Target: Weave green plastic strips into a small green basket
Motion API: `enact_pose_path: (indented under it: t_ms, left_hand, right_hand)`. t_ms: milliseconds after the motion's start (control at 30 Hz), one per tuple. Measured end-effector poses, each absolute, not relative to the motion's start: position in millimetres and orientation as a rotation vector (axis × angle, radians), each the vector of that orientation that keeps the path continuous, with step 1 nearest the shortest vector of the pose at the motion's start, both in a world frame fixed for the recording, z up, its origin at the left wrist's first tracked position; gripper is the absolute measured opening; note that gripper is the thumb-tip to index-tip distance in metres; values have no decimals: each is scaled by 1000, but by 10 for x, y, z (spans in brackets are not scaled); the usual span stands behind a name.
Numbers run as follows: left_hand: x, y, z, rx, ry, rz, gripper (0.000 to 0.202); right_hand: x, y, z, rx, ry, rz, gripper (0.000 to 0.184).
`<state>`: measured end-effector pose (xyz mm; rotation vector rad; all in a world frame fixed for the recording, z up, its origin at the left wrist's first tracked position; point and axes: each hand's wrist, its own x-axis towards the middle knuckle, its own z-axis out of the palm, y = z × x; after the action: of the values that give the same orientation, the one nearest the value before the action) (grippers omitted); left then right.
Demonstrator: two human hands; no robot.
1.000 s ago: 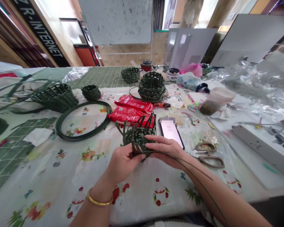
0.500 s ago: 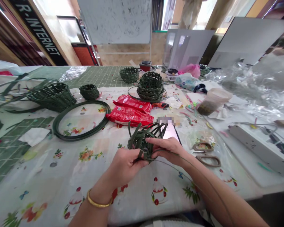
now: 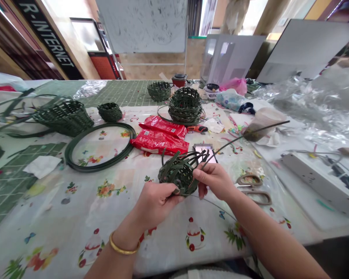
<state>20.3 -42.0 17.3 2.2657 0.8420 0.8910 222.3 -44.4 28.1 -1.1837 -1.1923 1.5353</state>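
A small, partly woven dark green basket [image 3: 174, 172] is tilted toward me above the tablecloth, loose strip ends sticking up around its rim. My left hand [image 3: 157, 199] is closed on its near edge, thumb and fingers pinching the weave. At the basket's right side, my right hand [image 3: 216, 180] pinches a long green weaving strip [image 3: 250, 133], whose free length points up and to the right. Another thin strand runs from beneath the basket toward the lower right. Behind the basket and my right hand, a phone [image 3: 204, 155] lies partly hidden.
Scissors [image 3: 254, 190] lie to the right of my right hand. Red packets [image 3: 159, 141] and a coil of green strip [image 3: 71, 164] lie beyond. Finished-looking baskets [image 3: 185, 106] stand farther back. A power strip [image 3: 317, 182] sits at right, near a plastic cup [image 3: 263, 124].
My right hand has moved right from the basket's front and now pinches the strip. The strip, which trailed over my right forearm, now points away to the upper right. My left hand stays put.
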Motion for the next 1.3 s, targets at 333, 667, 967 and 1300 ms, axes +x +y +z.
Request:
enact_pose_path:
  t_ms: [333,667,967,1300]
  left_hand:
    - [147,-388,152,2034,1032,979,14]
    - [122,-245,149,1218,1212,1171,22]
    - [155,-323,167,1496,1208,898,14]
    - [143,-293,159,1443,1214,958,16]
  right_hand:
    - [2183,-484,309,-1095,-783,1720,32]
    - [2041,-485,97,-1185,-1073,1329,31]
    - [2010,-489,37,-1089,-1388,1071,17]
    - [1973,-421,6,-1182,-1236,1167,22]
